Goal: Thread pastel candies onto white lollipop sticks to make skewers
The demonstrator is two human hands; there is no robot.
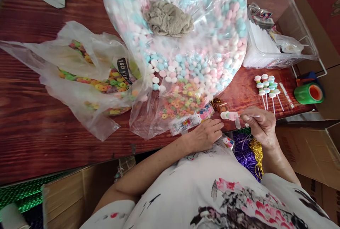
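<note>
My right hand (260, 124) pinches the thin white stick of a candy skewer (230, 116), held sideways just above the table's front edge. Pink, white and green candies are threaded on its left end. My left hand (205, 134) lies at the table edge with its fingers stretched out, palm hidden. Just beyond it are printed plastic wrappers (190, 122), and another printed wrapper (228, 142) shows below its fingertips. Several finished-looking candy skewers (268, 87) lie together at the right. A large clear bag of pastel candies (191, 59) stands in front of me, with colourful ring candies (180, 98) at its near side.
An opened bag of ring candies (103, 83) lies left on the wooden table (23, 122). A brown cloth (168, 19) rests on the large bag. A clear plastic bin (300, 16) and green tape (308, 93) are at the right. Below hang purple beads (243, 151) beside cardboard boxes (305, 147).
</note>
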